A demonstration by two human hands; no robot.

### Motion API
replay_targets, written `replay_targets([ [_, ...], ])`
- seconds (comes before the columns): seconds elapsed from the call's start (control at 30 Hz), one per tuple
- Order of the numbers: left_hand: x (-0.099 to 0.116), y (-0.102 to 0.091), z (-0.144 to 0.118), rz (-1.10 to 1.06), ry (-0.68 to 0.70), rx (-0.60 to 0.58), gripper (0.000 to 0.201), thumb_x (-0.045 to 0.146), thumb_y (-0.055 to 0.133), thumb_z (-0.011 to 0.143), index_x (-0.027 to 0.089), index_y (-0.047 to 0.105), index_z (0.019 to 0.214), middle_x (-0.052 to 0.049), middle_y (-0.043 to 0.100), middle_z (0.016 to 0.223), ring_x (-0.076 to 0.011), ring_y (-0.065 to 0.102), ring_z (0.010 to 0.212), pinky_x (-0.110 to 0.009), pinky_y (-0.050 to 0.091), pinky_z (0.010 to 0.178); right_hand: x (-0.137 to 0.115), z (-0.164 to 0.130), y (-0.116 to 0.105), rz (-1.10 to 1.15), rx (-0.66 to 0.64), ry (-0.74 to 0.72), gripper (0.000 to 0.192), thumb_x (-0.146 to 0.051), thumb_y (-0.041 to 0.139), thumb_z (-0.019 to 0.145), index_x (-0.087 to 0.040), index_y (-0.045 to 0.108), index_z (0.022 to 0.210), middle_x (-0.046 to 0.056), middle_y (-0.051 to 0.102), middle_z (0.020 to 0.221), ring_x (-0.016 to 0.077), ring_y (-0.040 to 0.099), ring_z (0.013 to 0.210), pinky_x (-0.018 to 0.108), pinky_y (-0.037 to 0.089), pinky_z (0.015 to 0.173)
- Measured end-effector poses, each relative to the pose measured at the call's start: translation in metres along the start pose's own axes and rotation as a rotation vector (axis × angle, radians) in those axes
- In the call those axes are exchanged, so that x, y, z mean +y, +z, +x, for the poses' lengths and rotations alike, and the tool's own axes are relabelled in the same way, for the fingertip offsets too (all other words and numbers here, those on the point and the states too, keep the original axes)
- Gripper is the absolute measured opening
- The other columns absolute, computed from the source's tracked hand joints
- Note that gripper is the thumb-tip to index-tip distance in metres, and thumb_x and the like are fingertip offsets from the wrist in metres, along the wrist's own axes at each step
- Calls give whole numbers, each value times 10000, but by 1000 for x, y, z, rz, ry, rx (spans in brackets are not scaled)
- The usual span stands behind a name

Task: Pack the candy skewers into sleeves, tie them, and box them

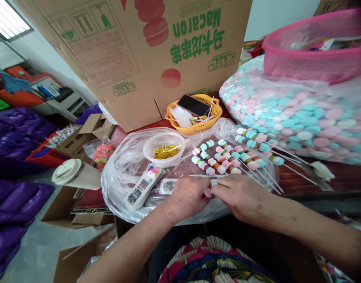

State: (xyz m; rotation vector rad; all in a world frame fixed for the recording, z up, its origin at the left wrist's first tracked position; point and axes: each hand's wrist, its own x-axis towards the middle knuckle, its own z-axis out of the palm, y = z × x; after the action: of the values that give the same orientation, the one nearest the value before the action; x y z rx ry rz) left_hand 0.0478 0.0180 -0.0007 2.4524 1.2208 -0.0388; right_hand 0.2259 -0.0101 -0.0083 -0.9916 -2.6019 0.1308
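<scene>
A cup (69, 171) lies at the bench's left, then a bowl (164, 148) of gold ties. Left hand (188, 195) and right hand (243, 196) meet fingertip to fingertip, pinching a small wrapper (204, 195) just before the candy skewers (227, 157).

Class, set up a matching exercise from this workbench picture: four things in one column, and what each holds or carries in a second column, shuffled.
Things
1. white bowl
2. yellow basket
3. big clear bag
4. sticks

Contents
A. a dark phone
B. loose pink, blue and white sweets
C. gold twist ties
D. sweets threaded in rows

Pairs: 1-C, 2-A, 3-B, 4-D
</scene>
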Motion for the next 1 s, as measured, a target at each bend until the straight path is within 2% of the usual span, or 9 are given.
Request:
replay_targets([
  [0.07,3,-2,0,-66,-12,-34,250,321,604,811,179,656,1009,-75,724,909,-269,675,868,-363,509,763,0,2,6,13,11,19,164,-25,483,723,-153,584,707,48,587,674,158,476,612,296,272,571],
  [0.2,-17,-17,-7,-410,91,-158,723,466,767,672,204,514,1297,-64,689,1088,-258,641,989,-351,499,852,9,-1,3,-9,94,-23,173,-44,464,787,-150,582,717,61,592,712,169,490,662,300,311,619],
  [0.3,-32,-25,-12,-416,138,-197,344,412,717,749,201,666,1016,-12,705,916,-208,652,856,-290,503,756,14,-8,-4,-26,96,-39,236,-23,406,819,-155,573,717,53,570,692,166,477,652,300,311,622],
  [0.37,-33,-22,-14,-264,49,-52,267,416,695,775,186,675,910,-17,698,828,-201,647,768,-285,499,686,15,-12,-7,-17,79,2,234,-44,400,834,-154,575,725,51,570,683,167,479,633,296,310,600],
  [0.5,-25,-4,-18,111,-69,326,429,536,730,708,154,655,890,-91,696,868,-253,660,798,-329,520,689,13,-16,-9,41,63,93,221,-86,398,869,-158,569,749,42,583,685,165,511,626,274,326,576],
  [0.63,-25,5,-21,250,-118,411,523,606,753,636,140,647,847,-111,692,847,-274,670,775,-351,538,667,13,-18,-9,120,87,104,209,-100,398,891,-163,566,783,38,594,696,159,538,649,259,359,600],
  [0.73,-28,5,-21,155,-53,381,538,632,713,672,156,659,916,-99,702,881,-264,669,824,-350,536,708,16,-18,-8,157,87,91,205,-111,402,902,-164,568,794,31,582,693,155,530,642,260,359,598],
  [0.9,-24,-3,-18,-74,39,116,359,505,700,761,213,675,967,-23,712,825,-200,661,778,-287,501,690,14,-15,-9,129,95,30,231,-73,388,875,-160,585,795,48,602,726,163,521,668,267,342,598],
  [1.0,-20,-11,-15,-132,16,73,339,495,717,747,210,683,928,-15,705,801,-192,653,751,-267,475,650,9,-15,-13,65,39,25,233,-61,400,843,-160,590,750,55,598,705,166,494,625,280,305,570],
])
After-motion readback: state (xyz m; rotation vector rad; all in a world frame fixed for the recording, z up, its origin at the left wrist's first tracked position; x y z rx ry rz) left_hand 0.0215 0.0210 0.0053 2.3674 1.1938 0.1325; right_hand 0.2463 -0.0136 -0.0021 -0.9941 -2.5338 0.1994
